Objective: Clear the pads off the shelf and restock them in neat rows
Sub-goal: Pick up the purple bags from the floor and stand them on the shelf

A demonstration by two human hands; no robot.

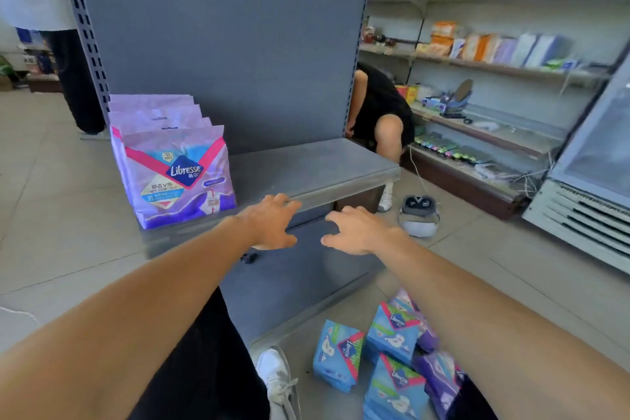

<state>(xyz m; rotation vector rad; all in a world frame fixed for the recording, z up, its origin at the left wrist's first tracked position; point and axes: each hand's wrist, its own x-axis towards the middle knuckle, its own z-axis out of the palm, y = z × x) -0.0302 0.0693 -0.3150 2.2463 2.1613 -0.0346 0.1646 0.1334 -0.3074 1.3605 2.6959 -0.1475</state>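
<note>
Hands, left (272, 222) and right (358, 230), grip nothing; four purple packs (177, 177) line the shelf (306, 170).

Bright, even daylight is filling the shop; the far shelves (494, 54) are blurring softly, and straight lines are bowing toward the edges.

You have bare shelf (306, 167) right of the purple packs (174, 164) standing at its left end
</note>
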